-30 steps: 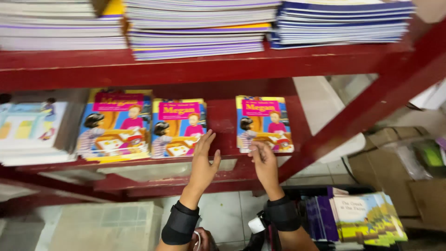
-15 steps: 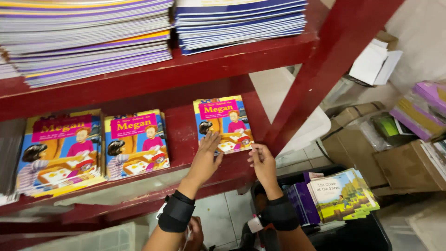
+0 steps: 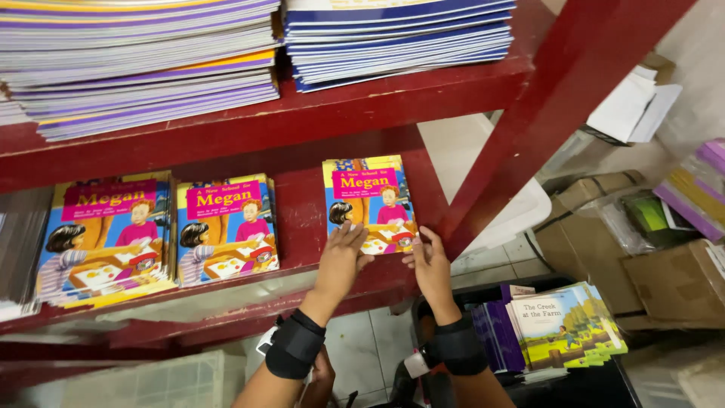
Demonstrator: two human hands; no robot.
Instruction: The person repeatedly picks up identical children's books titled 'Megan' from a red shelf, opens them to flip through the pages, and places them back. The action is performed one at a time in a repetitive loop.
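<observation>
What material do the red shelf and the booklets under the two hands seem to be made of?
The shelf looks like painted metal: thin angled beams and a glossy, slightly worn red coat.
The booklet stack under the left hand and right hand looks like paper with glossy printed covers; thin page edges show, and so do soft reflections.

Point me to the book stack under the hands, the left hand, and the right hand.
book stack (image 3: 364,189), head view, on the top cover's upper half.
left hand (image 3: 341,261), head view, on the back of the hand.
right hand (image 3: 432,268), head view, on the back of the hand.
</observation>
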